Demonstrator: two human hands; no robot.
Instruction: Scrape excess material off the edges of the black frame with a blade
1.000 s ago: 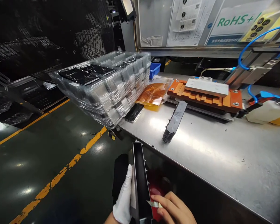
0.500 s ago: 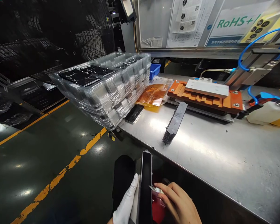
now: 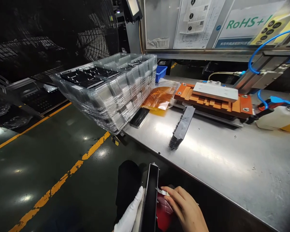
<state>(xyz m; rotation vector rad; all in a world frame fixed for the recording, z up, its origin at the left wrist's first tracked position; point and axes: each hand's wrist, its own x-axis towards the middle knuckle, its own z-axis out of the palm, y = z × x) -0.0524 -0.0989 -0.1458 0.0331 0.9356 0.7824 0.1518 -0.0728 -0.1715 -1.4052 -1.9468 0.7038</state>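
Observation:
A long black rectangular part [image 3: 151, 199] with a thin silvery rim is held below the table's edge, its far end pointing away from me. My left hand [image 3: 130, 212], in a white glove, grips its left side with the thumb laid along it; the other fingers are hidden. Between the thumb and fingers of my bare right hand [image 3: 183, 204] is a small blade [image 3: 161, 191] with a pale wrapped grip. The blade's tip meets the part's right edge, where small pins stick out.
On the metal table [image 3: 217, 151] lie a grey-black strip part [image 3: 183, 124], a phone [image 3: 139, 118] and orange film [image 3: 159, 98]. Wrapped clear trays [image 3: 116, 93] overhang the left edge. Behind stand an orange fixture [image 3: 212, 100], a blue bin [image 3: 160, 72] and a white bottle [image 3: 272, 117].
The black part has moved slightly toward me and tilted a little. The blade in my right hand has shifted slightly up along its right edge; my left hand has dropped a little.

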